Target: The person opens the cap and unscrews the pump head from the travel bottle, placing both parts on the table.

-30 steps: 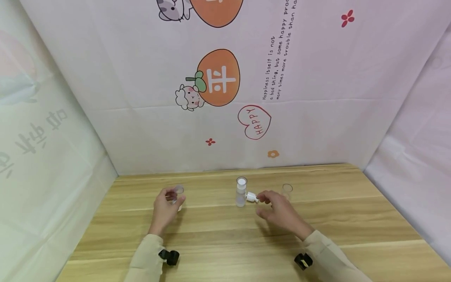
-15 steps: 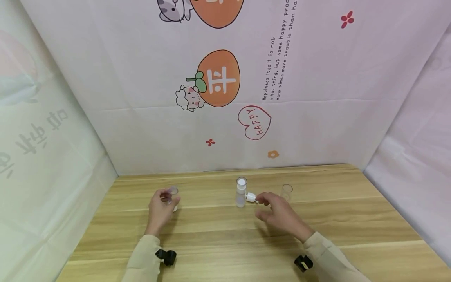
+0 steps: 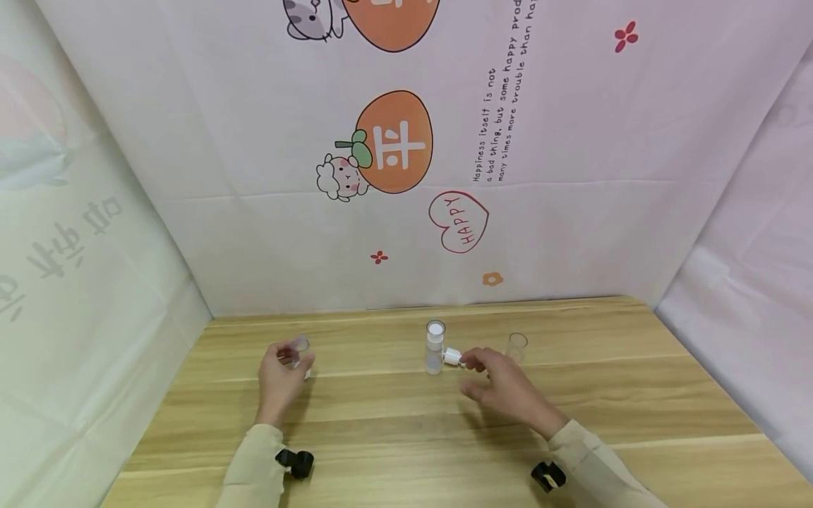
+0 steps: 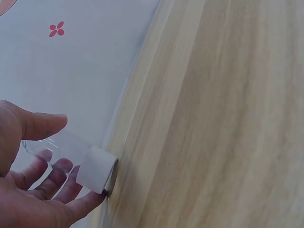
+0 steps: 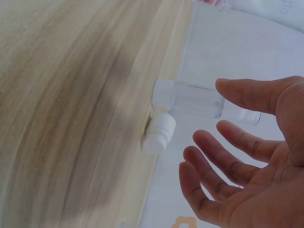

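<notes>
My left hand [image 3: 281, 381] holds a clear bottle with a white base [image 4: 97, 169] at the left of the table; in the left wrist view its fingers curl round the clear side and the base is close to the tabletop. Right of centre, my right hand [image 3: 504, 388] hovers with relaxed fingers, gripping nothing. Nearest to its fingertips lies a small white pump head [image 5: 160, 133], on its side. Just left of that stands a second clear bottle [image 3: 435, 358], upright, with a white collar and a clear rim on top.
A clear cup-like cap [image 3: 517, 347] stands behind my right hand. The wooden table [image 3: 406, 437] meets a printed white cloth wall [image 3: 286, 261] at the back, with more cloth at both sides. Black wrist cameras sit by both sleeves.
My left hand has moved left across the table together with the bottle it holds. The right hand, pump head, middle bottle and cap stay practically where they were.
</notes>
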`<action>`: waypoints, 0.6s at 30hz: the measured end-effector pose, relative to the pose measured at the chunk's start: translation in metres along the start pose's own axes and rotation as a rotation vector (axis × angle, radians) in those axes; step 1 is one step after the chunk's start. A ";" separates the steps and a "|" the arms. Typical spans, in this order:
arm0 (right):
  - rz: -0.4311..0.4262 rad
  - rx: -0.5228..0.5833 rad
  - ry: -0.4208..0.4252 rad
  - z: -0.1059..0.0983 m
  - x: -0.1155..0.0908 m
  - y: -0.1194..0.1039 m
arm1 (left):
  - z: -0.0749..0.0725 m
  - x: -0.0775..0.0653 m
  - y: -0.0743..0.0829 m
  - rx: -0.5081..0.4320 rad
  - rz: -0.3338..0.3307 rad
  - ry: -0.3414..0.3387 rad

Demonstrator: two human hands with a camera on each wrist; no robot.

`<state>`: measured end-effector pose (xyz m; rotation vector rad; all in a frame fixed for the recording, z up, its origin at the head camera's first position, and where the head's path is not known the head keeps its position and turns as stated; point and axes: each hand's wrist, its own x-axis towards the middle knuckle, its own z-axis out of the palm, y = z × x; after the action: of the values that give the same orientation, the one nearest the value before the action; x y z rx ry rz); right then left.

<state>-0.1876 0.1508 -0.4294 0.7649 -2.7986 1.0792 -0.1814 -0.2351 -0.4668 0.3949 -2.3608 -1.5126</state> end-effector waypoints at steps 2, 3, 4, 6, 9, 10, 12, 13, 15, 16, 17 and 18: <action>0.000 -0.006 -0.001 0.000 0.000 -0.001 | -0.001 0.000 0.000 0.000 -0.012 0.001; 0.000 -0.007 -0.001 0.000 0.000 -0.001 | -0.002 0.000 0.000 0.002 -0.019 0.001; -0.001 -0.008 -0.001 -0.001 0.000 -0.001 | -0.002 0.000 0.000 0.002 -0.026 0.001; -0.005 -0.010 -0.002 -0.001 -0.001 -0.001 | -0.002 0.000 0.000 0.003 -0.034 0.006; -0.009 -0.006 -0.002 -0.002 -0.001 -0.002 | -0.003 0.000 0.000 0.006 -0.039 0.015; -0.010 -0.005 -0.003 -0.002 -0.002 -0.002 | -0.003 0.000 -0.001 0.006 -0.038 0.017; -0.012 -0.005 -0.003 -0.002 -0.002 -0.002 | -0.003 -0.001 0.000 0.005 -0.038 0.019; -0.012 -0.004 -0.003 -0.002 -0.002 -0.002 | -0.003 -0.001 0.000 0.005 -0.039 0.018; -0.014 -0.003 -0.003 -0.003 -0.003 -0.002 | -0.004 -0.002 0.000 0.004 -0.046 0.011; -0.013 -0.002 -0.002 -0.003 -0.003 -0.002 | -0.004 -0.002 0.000 0.002 -0.046 0.009; -0.013 -0.003 -0.001 -0.003 -0.003 -0.002 | -0.004 -0.003 0.001 0.003 -0.047 0.006; -0.011 -0.002 -0.001 -0.003 -0.003 -0.002 | -0.005 -0.003 0.001 0.004 -0.050 0.004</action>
<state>-0.1841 0.1525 -0.4264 0.7804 -2.7925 1.0739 -0.1771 -0.2376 -0.4647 0.4601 -2.3679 -1.5284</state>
